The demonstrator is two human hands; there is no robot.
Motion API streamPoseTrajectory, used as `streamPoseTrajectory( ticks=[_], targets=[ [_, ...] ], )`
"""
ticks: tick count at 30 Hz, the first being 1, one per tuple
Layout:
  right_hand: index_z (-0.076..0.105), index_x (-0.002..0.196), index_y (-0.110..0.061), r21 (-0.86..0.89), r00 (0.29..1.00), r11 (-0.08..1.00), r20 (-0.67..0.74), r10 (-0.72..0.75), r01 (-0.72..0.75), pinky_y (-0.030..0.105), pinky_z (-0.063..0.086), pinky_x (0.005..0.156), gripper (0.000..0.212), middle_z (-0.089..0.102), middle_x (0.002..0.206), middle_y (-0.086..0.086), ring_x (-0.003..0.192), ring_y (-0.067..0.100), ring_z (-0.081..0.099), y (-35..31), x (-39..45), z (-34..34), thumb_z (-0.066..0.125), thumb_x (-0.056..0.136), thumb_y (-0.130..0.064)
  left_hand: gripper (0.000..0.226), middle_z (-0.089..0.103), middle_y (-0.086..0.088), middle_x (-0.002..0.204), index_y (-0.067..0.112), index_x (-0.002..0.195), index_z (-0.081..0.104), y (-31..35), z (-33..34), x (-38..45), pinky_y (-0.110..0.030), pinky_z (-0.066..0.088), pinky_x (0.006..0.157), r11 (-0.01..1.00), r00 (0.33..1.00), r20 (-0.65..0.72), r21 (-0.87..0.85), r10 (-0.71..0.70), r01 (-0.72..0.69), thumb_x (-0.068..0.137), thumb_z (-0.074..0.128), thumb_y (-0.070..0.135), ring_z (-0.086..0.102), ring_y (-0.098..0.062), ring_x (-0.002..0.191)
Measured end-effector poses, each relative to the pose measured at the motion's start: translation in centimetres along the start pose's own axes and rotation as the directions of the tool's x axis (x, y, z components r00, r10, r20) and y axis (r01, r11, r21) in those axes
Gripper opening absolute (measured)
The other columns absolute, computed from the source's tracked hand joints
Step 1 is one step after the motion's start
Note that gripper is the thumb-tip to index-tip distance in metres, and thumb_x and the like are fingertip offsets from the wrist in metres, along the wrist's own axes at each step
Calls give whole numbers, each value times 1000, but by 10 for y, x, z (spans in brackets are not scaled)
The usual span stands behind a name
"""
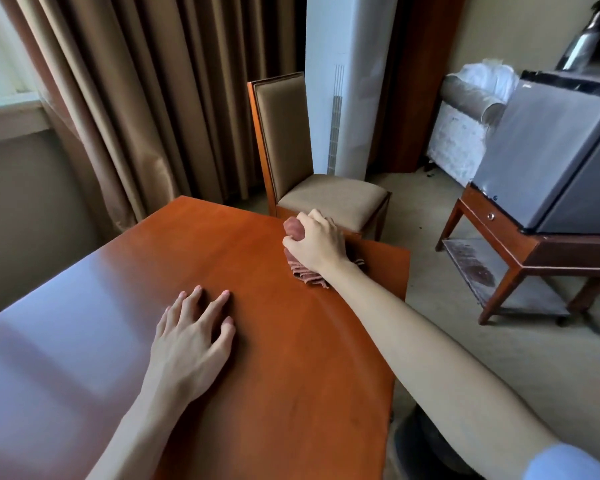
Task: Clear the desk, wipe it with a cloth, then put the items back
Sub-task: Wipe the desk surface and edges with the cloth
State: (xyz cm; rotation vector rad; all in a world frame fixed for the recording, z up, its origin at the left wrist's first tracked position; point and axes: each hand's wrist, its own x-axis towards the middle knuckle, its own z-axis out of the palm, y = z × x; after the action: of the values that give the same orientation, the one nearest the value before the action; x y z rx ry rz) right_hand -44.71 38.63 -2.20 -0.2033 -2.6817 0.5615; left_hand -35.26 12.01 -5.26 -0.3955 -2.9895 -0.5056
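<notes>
- One pink cloth (303, 270) sits on the desk (201, 244), middle right of the frame.
- Right hand (317, 242) grips it, fingers curled.
- Left hand (191, 341) rests flat, fingers spread, holding nothing.
- Wiping step, I think; next, rub the unwiped parts.

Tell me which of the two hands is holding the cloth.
The right hand grips the reddish cloth near the desk's far edge; the left hand rests on bare wood with fingers spread, holding nothing.
</notes>
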Motion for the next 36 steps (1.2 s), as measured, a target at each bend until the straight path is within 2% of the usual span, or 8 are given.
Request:
streamPoseTrajectory(
  ticks=[5,11,17,21,25,28,32,36],
  targets=[
    [61,107,-23,63,994,993,32,-100,98,42,53,84,34,55,111,-11,101,18,52,-2,-136,-47,60,84,-48,55,20,-1,166,47,154,28,1,-1,0,-41,9,125,1000,999,36,19,0,0,100,26,56,6,-22,154],
    [60,111,-30,116,984,980,61,-169,162,34,53,84,34,50,113,-22,102,7,49,-3,-239,-85,58,82,-49,52,22,-3,165,46,153,31,2,-4,-3,-41,9,125,1000,999,36,9,6,-6,101,30,52,8,-24,154],
    [62,107,-28,58,993,992,23,-114,113,39,53,83,34,55,110,-13,99,16,53,9,-153,-58,58,82,-50,55,23,-2,165,47,152,32,1,-3,-2,-40,10,125,1000,1000,18,-7,12,-12,98,25,58,9,-23,154],
    [64,115,-22,6,999,999,-2,-34,34,40,50,89,39,59,122,-2,114,26,56,20,-59,-24,64,86,-48,73,24,0,164,49,152,32,-1,1,0,-39,10,125,1000,1000,-6,-13,16,-16,84,9,67,8,-20,154],
    [61,134,-20,-38,999,999,-21,30,-30,40,49,92,52,59,131,5,120,29,57,19,24,3,62,93,-52,71,23,2,163,51,151,31,-2,4,3,-39,13,125,1000,1000,-21,-19,21,-21,85,10,67,8,-17,153],
    [61,131,-20,-34,994,994,-10,107,-107,41,47,91,48,59,128,7,119,31,56,17,59,10,60,94,-50,70,23,4,164,52,151,30,-2,2,2,-40,15,125,1000,1000,-21,-17,3,-4,86,11,67,6,-15,153],
    [62,123,-18,-37,997,997,-13,70,-70,45,50,91,44,58,123,7,116,32,56,12,30,4,61,91,-49,73,25,3,163,51,151,32,0,0,0,-40,14,125,1000,1000,-13,-30,4,-4,83,9,68,9,-17,153],
    [61,114,-23,37,1000,999,21,-22,21,46,52,91,38,56,122,-5,115,25,53,3,-64,-22,62,87,-50,73,22,-1,165,50,153,28,1,-2,0,-39,10,125,1000,1000,16,13,17,-17,85,8,68,8,-22,154]
  ],
)
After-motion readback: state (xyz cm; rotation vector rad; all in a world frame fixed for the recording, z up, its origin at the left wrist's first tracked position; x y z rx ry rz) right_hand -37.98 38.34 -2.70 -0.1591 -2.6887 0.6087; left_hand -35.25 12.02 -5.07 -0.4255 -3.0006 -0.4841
